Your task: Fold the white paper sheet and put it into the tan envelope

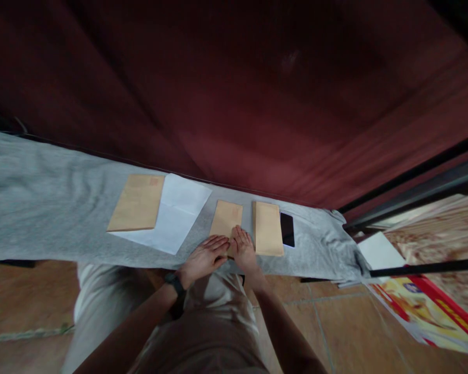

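A long grey cloth (54, 208) bears, from left, a brown envelope (138, 202) overlapping creased white paper (179, 208). Next, the left hand (206, 255) and right hand (242, 250) lie palm-down, gripping nothing, on a middle envelope (226, 215) (both about equally near). Its long axis runs forward from beneath the fingers. Rightward are an envelope stack (268, 228) and, against it, a smartphone (287, 229). The hands hide the middle envelope's near end; its faint corner print is unreadable.

The envelope stack (269, 228) leaves a narrow gap beside the middle envelope (226, 217), while grey cloth (47, 202) lies open far left.
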{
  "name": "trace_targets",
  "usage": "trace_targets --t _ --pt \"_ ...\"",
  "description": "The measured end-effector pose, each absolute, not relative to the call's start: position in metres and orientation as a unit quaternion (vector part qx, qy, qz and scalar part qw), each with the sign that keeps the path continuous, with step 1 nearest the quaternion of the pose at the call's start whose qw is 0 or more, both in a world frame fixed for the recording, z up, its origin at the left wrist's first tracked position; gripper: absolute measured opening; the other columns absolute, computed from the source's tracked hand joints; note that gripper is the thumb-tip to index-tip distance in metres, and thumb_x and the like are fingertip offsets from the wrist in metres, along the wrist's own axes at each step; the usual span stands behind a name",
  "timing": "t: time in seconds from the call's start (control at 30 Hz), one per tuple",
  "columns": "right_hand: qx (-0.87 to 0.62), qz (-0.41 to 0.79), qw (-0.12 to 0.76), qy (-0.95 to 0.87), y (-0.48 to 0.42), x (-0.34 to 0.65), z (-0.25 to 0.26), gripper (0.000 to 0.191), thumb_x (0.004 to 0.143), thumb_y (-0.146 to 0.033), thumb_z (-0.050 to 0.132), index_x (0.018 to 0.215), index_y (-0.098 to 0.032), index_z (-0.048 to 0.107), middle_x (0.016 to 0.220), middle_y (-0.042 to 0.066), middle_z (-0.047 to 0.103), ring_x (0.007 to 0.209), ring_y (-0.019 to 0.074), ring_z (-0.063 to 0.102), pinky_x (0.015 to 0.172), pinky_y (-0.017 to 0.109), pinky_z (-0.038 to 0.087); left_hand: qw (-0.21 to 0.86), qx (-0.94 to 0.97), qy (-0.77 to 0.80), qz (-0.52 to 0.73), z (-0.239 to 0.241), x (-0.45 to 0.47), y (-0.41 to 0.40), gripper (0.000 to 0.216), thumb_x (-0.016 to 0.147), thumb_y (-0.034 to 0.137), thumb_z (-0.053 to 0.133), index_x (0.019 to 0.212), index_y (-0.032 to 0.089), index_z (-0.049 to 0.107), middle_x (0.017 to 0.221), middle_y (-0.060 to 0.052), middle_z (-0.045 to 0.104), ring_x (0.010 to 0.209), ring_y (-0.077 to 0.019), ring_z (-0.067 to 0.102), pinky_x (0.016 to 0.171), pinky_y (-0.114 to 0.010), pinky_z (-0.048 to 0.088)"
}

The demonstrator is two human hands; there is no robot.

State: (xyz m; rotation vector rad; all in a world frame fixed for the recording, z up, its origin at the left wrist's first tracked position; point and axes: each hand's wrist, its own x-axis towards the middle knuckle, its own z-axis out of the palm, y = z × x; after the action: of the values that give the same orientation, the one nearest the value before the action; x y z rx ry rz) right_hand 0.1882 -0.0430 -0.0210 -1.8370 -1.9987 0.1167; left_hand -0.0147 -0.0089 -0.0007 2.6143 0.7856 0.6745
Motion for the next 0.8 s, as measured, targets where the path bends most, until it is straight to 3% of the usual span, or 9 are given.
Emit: trace_targets --t 0.17,0.4,0.67,0.8 --pt "-0.626 0.077 0.243 -0.737 -0.073 0.188 -0.011 0.048 0.109 -0.026 0.036 0.153 -0.02 0.052 0.155 0.011 0.056 0.147 0.0219 0.049 0.124 0.048 0.039 0.171 0.905 0.291 0.258 -0.003 -0.024 -0.015 0.034 0.101 0.032 0.056 0.132 0.024 0.069 0.141 -0.009 0.068 0.134 -0.0238 0.061 0.118 -0.046 0.047" --pt "-0.601 0.138 0.302 -0.727 -0.091 0.191 -0.003 0.032 0.107 -0.033 0.05 0.13 -0.023 0.07 0.139 0.008 0.07 0.133 0.0225 0.061 0.123 0.049 0.038 0.17 0.883 0.329 0.287 -0.003 -0.035 -0.023 0.032 0.106 0.032 0.048 0.124 0.022 0.072 0.135 -0.008 0.072 0.128 -0.0231 0.065 0.112 -0.045 0.053" --pt "-0.62 0.139 0.371 -0.677 -0.089 0.185 -0.004 0.024 0.105 -0.025 0.051 0.1 -0.024 0.074 0.115 0.007 0.077 0.113 0.0215 0.068 0.114 0.044 0.046 0.187 0.867 0.351 0.298 -0.003 -0.033 -0.024 0.035 0.107 0.031 0.044 0.125 0.022 0.073 0.13 -0.007 0.074 0.126 -0.0211 0.066 0.112 -0.043 0.053" --pt "-0.625 0.13 0.37 -0.675 -0.087 0.183 -0.009 0.021 0.103 -0.023 0.052 0.099 -0.024 0.072 0.113 0.007 0.076 0.112 0.0215 0.068 0.112 0.042 0.047 0.192 0.863 0.359 0.298 -0.004 -0.032 -0.024 0.035 0.107 0.031 0.045 0.126 0.023 0.073 0.13 -0.006 0.074 0.125 -0.0211 0.067 0.112 -0.043 0.053"
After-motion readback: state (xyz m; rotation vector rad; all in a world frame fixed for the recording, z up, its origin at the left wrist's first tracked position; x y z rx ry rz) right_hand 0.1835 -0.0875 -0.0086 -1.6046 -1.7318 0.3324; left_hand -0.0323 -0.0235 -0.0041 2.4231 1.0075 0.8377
